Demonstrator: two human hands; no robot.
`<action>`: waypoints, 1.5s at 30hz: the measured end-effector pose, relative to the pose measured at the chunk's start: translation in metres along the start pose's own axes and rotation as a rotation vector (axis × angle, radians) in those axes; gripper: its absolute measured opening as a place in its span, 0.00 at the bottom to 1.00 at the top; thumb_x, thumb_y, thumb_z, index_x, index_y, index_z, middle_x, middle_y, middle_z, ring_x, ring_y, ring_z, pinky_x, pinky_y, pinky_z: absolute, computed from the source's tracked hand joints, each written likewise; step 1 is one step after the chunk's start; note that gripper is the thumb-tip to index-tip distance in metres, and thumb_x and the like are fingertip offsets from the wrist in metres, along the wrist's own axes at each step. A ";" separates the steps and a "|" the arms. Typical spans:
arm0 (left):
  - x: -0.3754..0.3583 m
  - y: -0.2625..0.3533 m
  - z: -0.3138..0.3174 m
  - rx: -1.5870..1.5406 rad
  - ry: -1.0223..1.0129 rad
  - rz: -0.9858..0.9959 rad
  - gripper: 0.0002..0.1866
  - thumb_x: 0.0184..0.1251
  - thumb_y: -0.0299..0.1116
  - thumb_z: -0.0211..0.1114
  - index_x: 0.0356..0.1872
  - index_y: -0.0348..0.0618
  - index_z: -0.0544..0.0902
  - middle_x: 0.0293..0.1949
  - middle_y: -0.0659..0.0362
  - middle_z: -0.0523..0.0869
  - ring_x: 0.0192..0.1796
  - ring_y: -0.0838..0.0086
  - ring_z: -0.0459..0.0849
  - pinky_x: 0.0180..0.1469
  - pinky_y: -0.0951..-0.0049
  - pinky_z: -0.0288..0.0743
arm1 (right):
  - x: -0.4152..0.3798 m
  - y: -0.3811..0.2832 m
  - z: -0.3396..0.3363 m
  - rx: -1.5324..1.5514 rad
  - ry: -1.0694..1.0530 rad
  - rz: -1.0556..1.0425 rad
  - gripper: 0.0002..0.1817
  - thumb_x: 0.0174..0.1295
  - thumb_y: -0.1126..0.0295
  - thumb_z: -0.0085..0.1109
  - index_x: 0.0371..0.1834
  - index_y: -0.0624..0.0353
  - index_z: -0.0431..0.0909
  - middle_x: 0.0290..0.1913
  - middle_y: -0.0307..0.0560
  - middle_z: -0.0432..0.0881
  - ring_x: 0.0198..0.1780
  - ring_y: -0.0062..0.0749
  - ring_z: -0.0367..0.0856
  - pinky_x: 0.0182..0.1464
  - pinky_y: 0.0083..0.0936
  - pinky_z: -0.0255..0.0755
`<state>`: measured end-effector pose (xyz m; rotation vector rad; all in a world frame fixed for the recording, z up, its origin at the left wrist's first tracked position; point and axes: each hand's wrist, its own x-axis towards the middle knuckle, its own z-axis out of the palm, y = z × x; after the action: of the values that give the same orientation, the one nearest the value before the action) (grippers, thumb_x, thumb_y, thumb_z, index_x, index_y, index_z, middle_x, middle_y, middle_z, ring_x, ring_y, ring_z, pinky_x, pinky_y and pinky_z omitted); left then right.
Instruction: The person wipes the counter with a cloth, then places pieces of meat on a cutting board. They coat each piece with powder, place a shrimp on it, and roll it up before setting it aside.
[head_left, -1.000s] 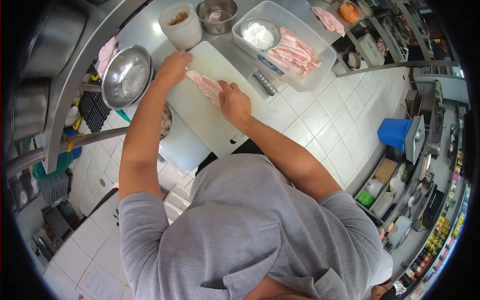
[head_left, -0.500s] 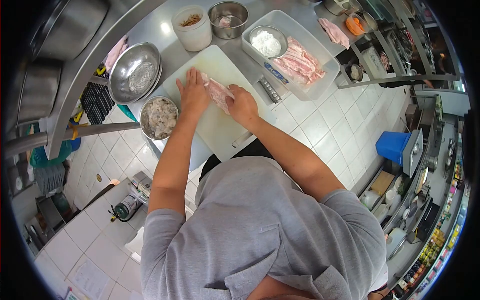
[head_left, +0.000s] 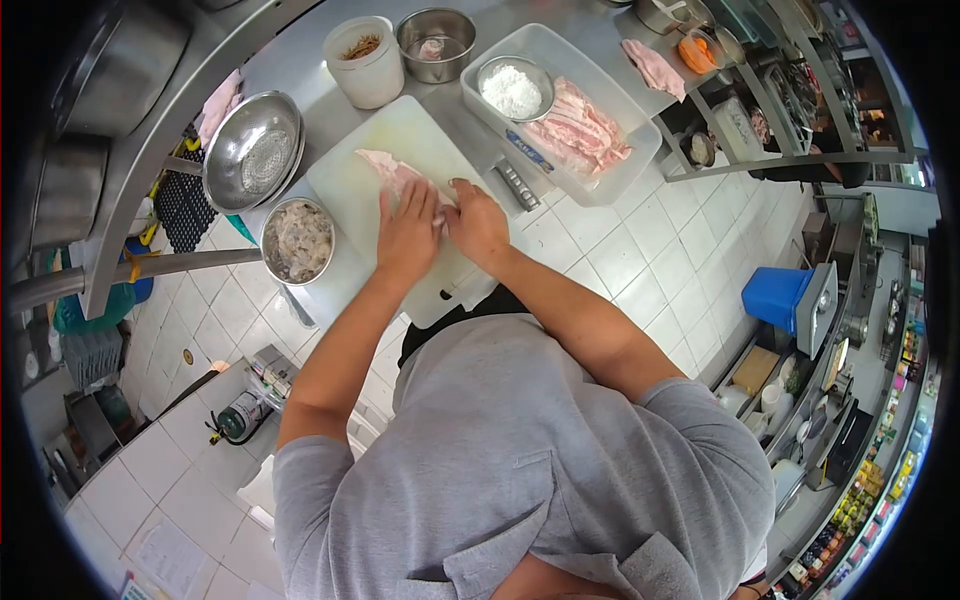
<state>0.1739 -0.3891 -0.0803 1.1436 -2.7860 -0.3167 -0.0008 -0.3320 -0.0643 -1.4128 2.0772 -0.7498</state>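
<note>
A strip of pale pink meat [head_left: 378,163] lies on the white cutting board [head_left: 355,205]. My left hand [head_left: 409,235] rests flat over the meat, fingers extended and pointing up the board. Just right of it, my right hand [head_left: 474,222] has its fingers curled at the meat's near end; what lies between them is mostly hidden. Beside the board on the left is a metal bowl of greyish raw pieces [head_left: 298,240]. A cleaver with a patterned handle [head_left: 518,188] lies along the board's right side.
At the upper right, a plastic tub [head_left: 640,150] holds meat slices [head_left: 578,130] and a bowl of white powder [head_left: 513,92]. A white container [head_left: 372,83], an open metal tin [head_left: 436,68] and stacked metal bowls [head_left: 235,160] stand around the board.
My left hand has moved right and nearer my body, onto the meat. My right hand has shifted slightly left and down. The meat's far end now shows beyond my left fingers.
</note>
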 end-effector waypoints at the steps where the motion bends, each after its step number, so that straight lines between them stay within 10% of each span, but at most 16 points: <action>1: -0.002 0.006 0.001 -0.001 -0.042 -0.028 0.33 0.91 0.42 0.62 0.90 0.40 0.76 0.93 0.49 0.74 0.96 0.54 0.67 0.96 0.28 0.45 | 0.000 0.007 0.002 -0.006 0.006 -0.005 0.27 0.75 0.67 0.70 0.76 0.61 0.81 0.61 0.67 0.92 0.60 0.69 0.94 0.63 0.60 0.88; 10: 0.008 0.053 0.014 0.009 -0.086 -0.161 0.39 0.95 0.45 0.57 0.98 0.40 0.61 1.00 0.52 0.57 1.02 0.61 0.51 0.98 0.32 0.32 | 0.078 0.130 -0.193 -0.106 0.343 -0.107 0.09 0.72 0.70 0.69 0.50 0.57 0.92 0.45 0.59 0.95 0.53 0.62 0.96 0.55 0.55 0.89; 17: 0.000 0.104 0.005 0.028 -0.197 -0.177 0.55 0.92 0.60 0.59 0.98 0.27 0.47 1.00 0.35 0.43 1.02 0.44 0.38 0.99 0.34 0.27 | 0.131 0.192 -0.251 -0.502 -0.158 -0.085 0.19 0.72 0.66 0.72 0.64 0.57 0.92 0.69 0.57 0.90 0.72 0.53 0.90 0.71 0.47 0.87; 20: -0.011 0.124 0.008 -0.142 -0.237 -0.049 0.55 0.92 0.59 0.59 0.98 0.27 0.45 1.00 0.36 0.41 1.02 0.45 0.37 0.99 0.36 0.27 | 0.138 0.213 -0.228 -0.617 -0.018 -0.250 0.17 0.66 0.67 0.74 0.57 0.58 0.93 0.65 0.56 0.91 0.67 0.52 0.93 0.67 0.51 0.88; 24: 0.027 0.152 -0.018 -0.269 -0.119 -0.095 0.43 0.94 0.51 0.61 0.95 0.32 0.63 0.98 0.37 0.57 1.00 0.45 0.51 0.99 0.38 0.32 | 0.130 0.201 -0.237 -0.697 -0.012 -0.372 0.17 0.66 0.66 0.74 0.56 0.59 0.93 0.63 0.54 0.93 0.66 0.49 0.94 0.65 0.51 0.88; 25: 0.048 0.161 -0.023 -0.272 0.084 -0.102 0.36 0.93 0.48 0.63 0.90 0.35 0.74 0.91 0.35 0.72 0.94 0.45 0.69 0.98 0.35 0.39 | 0.128 0.192 -0.246 -0.660 -0.092 -0.341 0.17 0.68 0.65 0.74 0.58 0.56 0.93 0.62 0.54 0.94 0.67 0.48 0.94 0.66 0.51 0.87; 29: 0.151 0.185 -0.042 -0.719 0.209 -0.074 0.30 0.81 0.30 0.71 0.81 0.34 0.82 0.72 0.41 0.91 0.75 0.45 0.89 0.85 0.53 0.75 | 0.138 0.177 -0.270 -0.361 -0.307 -0.291 0.15 0.70 0.66 0.73 0.57 0.55 0.92 0.53 0.54 0.95 0.61 0.52 0.95 0.63 0.49 0.86; 32: 0.220 0.198 -0.025 -0.772 0.398 0.124 0.27 0.76 0.25 0.72 0.74 0.31 0.85 0.68 0.43 0.93 0.69 0.48 0.92 0.71 0.62 0.85 | 0.145 0.162 -0.291 -0.039 -0.422 -0.405 0.13 0.72 0.68 0.73 0.56 0.57 0.90 0.49 0.55 0.94 0.53 0.51 0.94 0.57 0.45 0.86; 37: 0.261 0.175 -0.005 -1.074 -0.094 -0.007 0.17 0.77 0.24 0.75 0.64 0.32 0.92 0.52 0.58 0.95 0.54 0.73 0.91 0.60 0.65 0.86 | 0.163 0.147 -0.314 0.129 -0.476 -0.441 0.14 0.75 0.67 0.73 0.57 0.63 0.89 0.47 0.50 0.93 0.46 0.39 0.90 0.54 0.38 0.83; 45: 0.191 0.102 -0.065 -1.107 -0.160 -0.102 0.09 0.85 0.29 0.74 0.53 0.33 0.94 0.44 0.66 0.94 0.48 0.83 0.87 0.54 0.72 0.83 | 0.133 0.122 -0.307 0.147 -0.650 -0.305 0.13 0.78 0.66 0.75 0.52 0.67 0.90 0.43 0.45 0.92 0.44 0.30 0.88 0.50 0.35 0.83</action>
<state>-0.0189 -0.4629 0.0114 0.9257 -2.0117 -1.7091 -0.3332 -0.3719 0.0563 -1.6344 1.3069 -0.4535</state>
